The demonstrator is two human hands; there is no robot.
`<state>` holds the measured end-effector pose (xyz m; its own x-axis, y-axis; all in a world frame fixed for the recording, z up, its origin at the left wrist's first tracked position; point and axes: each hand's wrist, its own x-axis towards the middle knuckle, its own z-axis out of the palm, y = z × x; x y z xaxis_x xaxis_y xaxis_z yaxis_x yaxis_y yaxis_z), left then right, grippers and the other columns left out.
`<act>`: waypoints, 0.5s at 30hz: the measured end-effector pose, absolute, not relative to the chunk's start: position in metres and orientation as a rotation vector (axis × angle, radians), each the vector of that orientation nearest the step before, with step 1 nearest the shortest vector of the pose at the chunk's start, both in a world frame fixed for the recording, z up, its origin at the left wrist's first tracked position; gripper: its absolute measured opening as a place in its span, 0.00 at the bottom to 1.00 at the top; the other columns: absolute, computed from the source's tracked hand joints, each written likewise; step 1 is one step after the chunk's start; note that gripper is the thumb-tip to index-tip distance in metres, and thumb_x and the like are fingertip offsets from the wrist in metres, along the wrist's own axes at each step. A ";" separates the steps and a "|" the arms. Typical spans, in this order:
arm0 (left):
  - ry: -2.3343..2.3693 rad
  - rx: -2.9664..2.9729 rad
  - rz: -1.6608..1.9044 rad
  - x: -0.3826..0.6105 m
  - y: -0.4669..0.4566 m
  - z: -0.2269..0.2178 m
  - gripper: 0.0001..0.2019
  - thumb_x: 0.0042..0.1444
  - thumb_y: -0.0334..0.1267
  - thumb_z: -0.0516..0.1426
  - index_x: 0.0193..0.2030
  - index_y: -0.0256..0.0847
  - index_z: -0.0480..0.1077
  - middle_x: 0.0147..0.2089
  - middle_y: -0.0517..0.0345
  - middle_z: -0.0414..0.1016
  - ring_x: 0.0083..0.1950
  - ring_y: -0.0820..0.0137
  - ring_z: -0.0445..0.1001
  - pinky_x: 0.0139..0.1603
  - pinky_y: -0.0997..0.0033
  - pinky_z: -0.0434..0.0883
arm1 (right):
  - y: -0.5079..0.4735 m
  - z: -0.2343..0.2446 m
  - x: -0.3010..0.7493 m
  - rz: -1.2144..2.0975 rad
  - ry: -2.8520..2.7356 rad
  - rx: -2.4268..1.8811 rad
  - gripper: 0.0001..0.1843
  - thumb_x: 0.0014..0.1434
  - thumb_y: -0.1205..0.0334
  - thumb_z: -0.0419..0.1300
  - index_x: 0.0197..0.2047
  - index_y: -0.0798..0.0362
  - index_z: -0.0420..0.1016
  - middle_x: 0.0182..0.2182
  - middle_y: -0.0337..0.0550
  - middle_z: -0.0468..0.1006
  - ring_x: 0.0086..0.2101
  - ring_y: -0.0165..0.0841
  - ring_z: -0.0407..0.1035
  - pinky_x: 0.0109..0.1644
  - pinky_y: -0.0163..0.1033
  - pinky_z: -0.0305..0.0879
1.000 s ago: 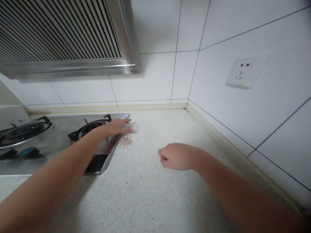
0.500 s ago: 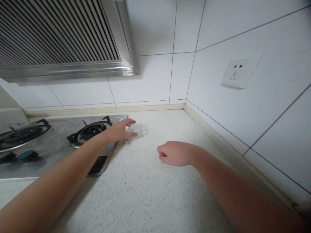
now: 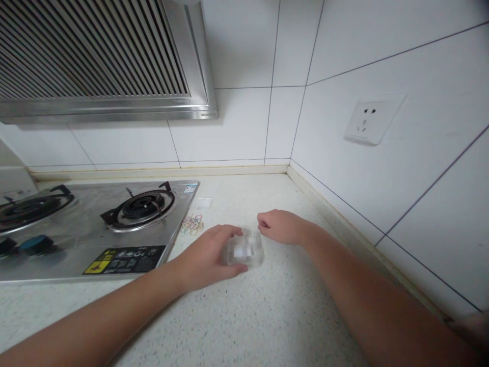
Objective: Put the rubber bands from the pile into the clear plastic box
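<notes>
left hand [image 3: 208, 259]: partly open, thumb and fingers spanning one side of the clear plastic box [image 3: 246, 250], located between both hands, at or just above the surface [image 3: 229, 316]. right hand [image 3: 280, 225]: curled into a fist beside the box; contents, if any, cannot be determined. caution: a one-sided grip on smooth plastic may let the box slip or tilt; a low left-hand sweep could scatter the loose rubber bands [image 3: 193, 224] beside the gas stove [image 3: 89, 229].
</notes>
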<state>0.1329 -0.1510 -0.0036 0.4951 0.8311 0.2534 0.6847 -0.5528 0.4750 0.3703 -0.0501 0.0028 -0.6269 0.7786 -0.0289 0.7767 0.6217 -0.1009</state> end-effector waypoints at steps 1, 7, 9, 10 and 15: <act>1.251 2.438 0.674 0.134 -0.153 -0.005 0.29 0.52 0.48 0.64 0.58 0.42 0.62 0.57 0.47 0.69 0.57 0.60 0.68 0.58 0.56 0.65 | -0.049 0.002 0.370 0.171 -2.803 -1.351 0.12 0.63 0.57 0.50 0.37 0.53 0.72 0.34 0.45 0.78 0.33 0.33 0.69 0.32 0.37 0.51; 1.190 2.455 0.644 0.136 -0.151 -0.009 0.30 0.51 0.48 0.64 0.58 0.42 0.61 0.57 0.48 0.69 0.56 0.59 0.68 0.58 0.55 0.66 | -0.043 -0.003 0.370 0.215 -2.753 -1.322 0.12 0.63 0.57 0.50 0.36 0.53 0.71 0.33 0.42 0.77 0.31 0.30 0.66 0.32 0.36 0.51; 1.175 2.459 0.625 0.135 -0.150 -0.009 0.31 0.51 0.48 0.64 0.59 0.42 0.61 0.57 0.48 0.68 0.56 0.60 0.68 0.57 0.56 0.66 | -0.042 -0.004 0.369 0.234 -2.746 -1.301 0.12 0.63 0.56 0.50 0.35 0.53 0.71 0.33 0.42 0.77 0.31 0.30 0.66 0.32 0.35 0.52; 1.169 2.466 0.617 0.135 -0.150 -0.010 0.31 0.51 0.48 0.65 0.59 0.42 0.61 0.57 0.48 0.68 0.56 0.59 0.67 0.58 0.55 0.65 | -0.042 -0.004 0.368 0.244 -2.743 -1.292 0.12 0.63 0.56 0.50 0.35 0.53 0.71 0.33 0.42 0.77 0.31 0.30 0.66 0.33 0.35 0.52; 1.157 2.496 0.600 0.135 -0.149 -0.011 0.32 0.51 0.50 0.65 0.59 0.42 0.60 0.58 0.48 0.68 0.57 0.57 0.66 0.58 0.53 0.64 | -0.039 -0.007 0.368 0.288 -2.728 -1.271 0.12 0.63 0.57 0.51 0.34 0.53 0.71 0.31 0.42 0.77 0.30 0.30 0.66 0.33 0.35 0.52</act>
